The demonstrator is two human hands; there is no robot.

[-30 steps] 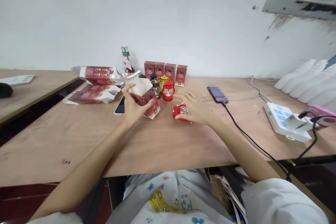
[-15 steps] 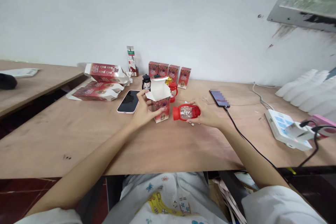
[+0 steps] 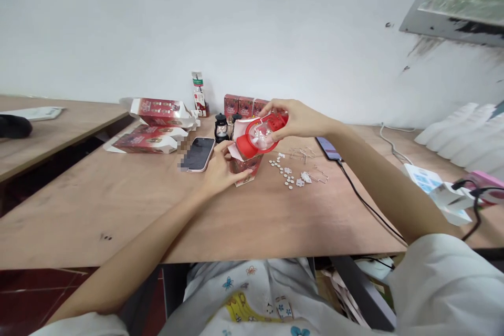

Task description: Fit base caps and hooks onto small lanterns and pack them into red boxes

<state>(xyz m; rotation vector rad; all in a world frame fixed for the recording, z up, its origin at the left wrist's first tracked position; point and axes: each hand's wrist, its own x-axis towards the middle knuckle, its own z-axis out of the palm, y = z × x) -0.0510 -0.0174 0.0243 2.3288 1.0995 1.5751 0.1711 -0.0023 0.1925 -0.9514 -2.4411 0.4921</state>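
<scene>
A small red lantern (image 3: 261, 134) with a clear globe is in my right hand (image 3: 296, 119), fingers closed around its top end. It is tilted, its red base at the open mouth of a red printed carton (image 3: 252, 165). How far the base reaches inside, I cannot tell. My left hand (image 3: 223, 169) grips that carton from the left, thumb across its front, holding it upright on the table. Behind the carton stands a black lantern (image 3: 221, 129); other lanterns there are mostly hidden by the box and my right hand.
Flattened red cartons (image 3: 151, 138) lie at the left, near a phone (image 3: 199, 154). Small white discs (image 3: 286, 178) and bent wire pieces (image 3: 302, 154) are scattered right of the carton. Closed red boxes (image 3: 245, 106) and a bottle (image 3: 200, 95) stand by the wall. A cabled phone (image 3: 328, 148) and power strip (image 3: 421, 178) lie rightward.
My right hand has lifted the red lantern up and left from beside the carton to its open top, uncovering the white discs and wires. My left hand still holds the carton.
</scene>
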